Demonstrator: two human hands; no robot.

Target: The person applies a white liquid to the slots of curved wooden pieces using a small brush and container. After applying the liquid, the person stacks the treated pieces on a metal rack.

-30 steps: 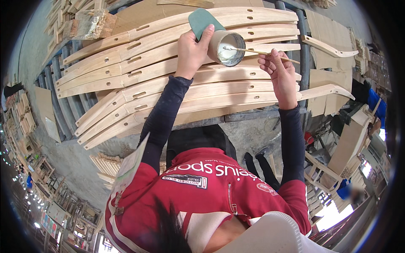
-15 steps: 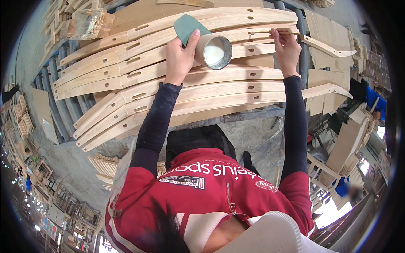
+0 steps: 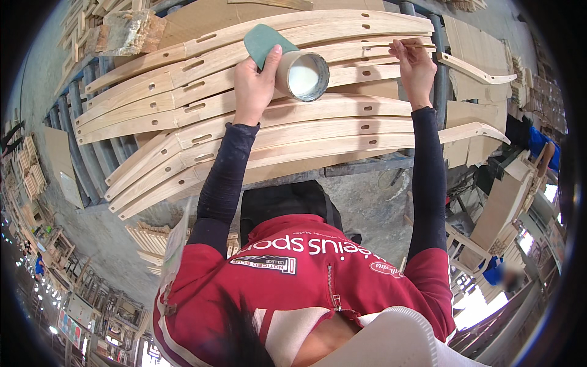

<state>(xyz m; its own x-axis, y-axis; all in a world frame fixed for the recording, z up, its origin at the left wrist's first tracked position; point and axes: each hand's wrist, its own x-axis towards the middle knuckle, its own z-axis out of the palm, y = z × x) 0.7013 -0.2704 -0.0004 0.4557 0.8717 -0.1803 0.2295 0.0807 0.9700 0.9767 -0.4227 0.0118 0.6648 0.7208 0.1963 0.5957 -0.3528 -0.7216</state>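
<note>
In my left hand [image 3: 254, 88] is a round cup [image 3: 282, 74] with white liquid inside, tilted so its mouth shows. A flat green pad [image 3: 262, 41] sits under the same thumb, beside the cup. My right hand [image 3: 416, 72] pinches a thin wooden stick [image 3: 382, 46], held sideways with its tip pointing left, over the curved wooden pieces. Several of these long pale wooden pieces [image 3: 293, 125] lie side by side beneath both hands, with oval slots along them. Whether the stick's tip touches the wood, I cannot tell.
Metal rollers [image 3: 82, 137] and cardboard sheets [image 3: 474, 43] lie under the wooden pieces. A rough block [image 3: 125, 32] stands at the far left. Stacked slats [image 3: 150, 241] are on the floor to my left. A person in blue [image 3: 544, 147] is at the right edge.
My left hand, with the cup and green pad, has shifted slightly left. My right hand and the stick stay almost in place. The wooden pieces lie as before.
</note>
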